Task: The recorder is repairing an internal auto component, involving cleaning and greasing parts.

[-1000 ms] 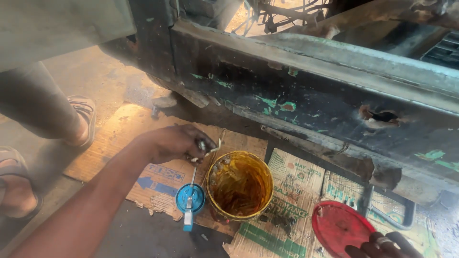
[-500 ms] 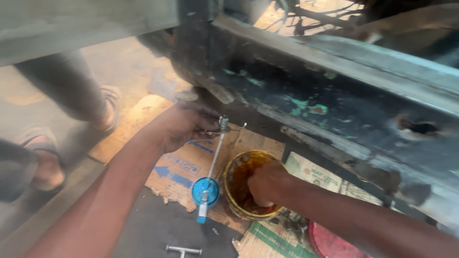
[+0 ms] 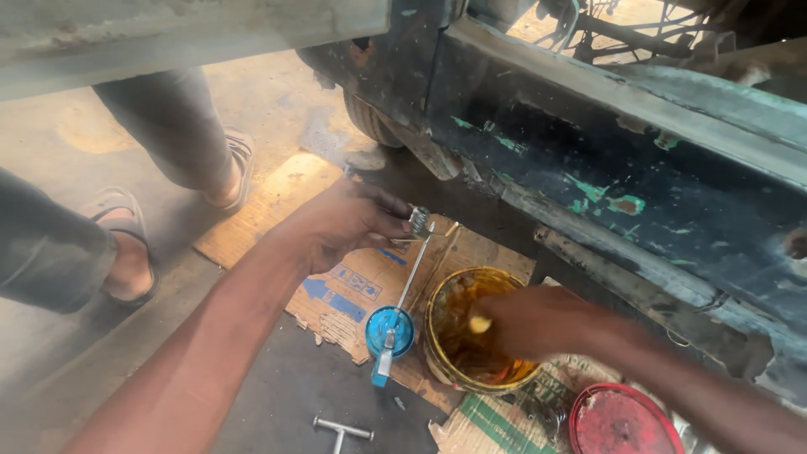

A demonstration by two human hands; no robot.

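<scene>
A round yellow tin (image 3: 471, 336) sits on flattened cardboard (image 3: 353, 282) on the ground, open at the top and holding a thick amber, glossy substance that coats its inner wall. The right hand (image 3: 538, 324) reaches into the tin's mouth with fingers curled down toward the contents; whether they close on anything cannot be told, as the fingertips are blurred and partly hidden. Just beside the tin, on its left, lies a grease gun (image 3: 391, 332) with a round blue body and a blue lever, and a thin metal tube rising from it up to a ridged metal fitting (image 3: 420, 223). The left hand (image 3: 349, 223) pinches that fitting between thumb and fingertips, closed on it. A red round lid (image 3: 622, 420), smeared and dull, lies on printed sacking at the lower right, cut off by the frame edge. The cardboard is torn along its near edge and printed with blue marks. A small T-shaped metal tool (image 3: 340, 430) rests on the dark concrete floor below. Above runs a dark vehicle body (image 3: 639, 176) with flaking green paint and rust, a worn tyre partly hidden under it. Another person's legs (image 3: 160, 139) in grey trousers and sandals stand at the left
</scene>
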